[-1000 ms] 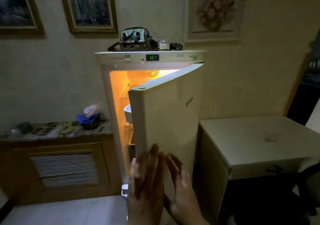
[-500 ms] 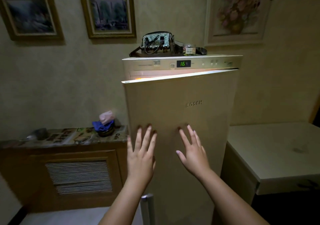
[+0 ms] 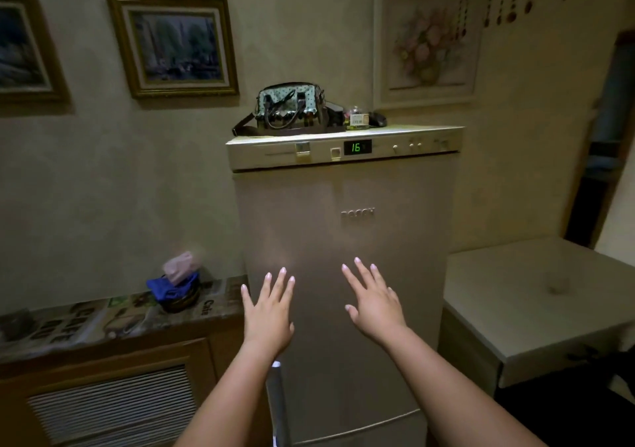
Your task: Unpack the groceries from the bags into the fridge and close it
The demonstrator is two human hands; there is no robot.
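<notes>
Framed pictures (image 3: 175, 44) hang behind the fridge (image 3: 343, 240); door flush. Left hand (image 3: 269, 312) and right hand (image 3: 376, 304) at the door, fingers spread, gripping nothing.

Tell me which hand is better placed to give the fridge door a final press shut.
Left, probably. The left hand lies spread on the beige metal fridge door near its opening edge, just above the handle; the right hand sits toward the hinge side.

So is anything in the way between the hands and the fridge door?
Nothing visible. The left hand and right hand are spread flat at the front of the fridge door, with nothing between them. The door looks shut, with no light showing at its top edge.
</notes>
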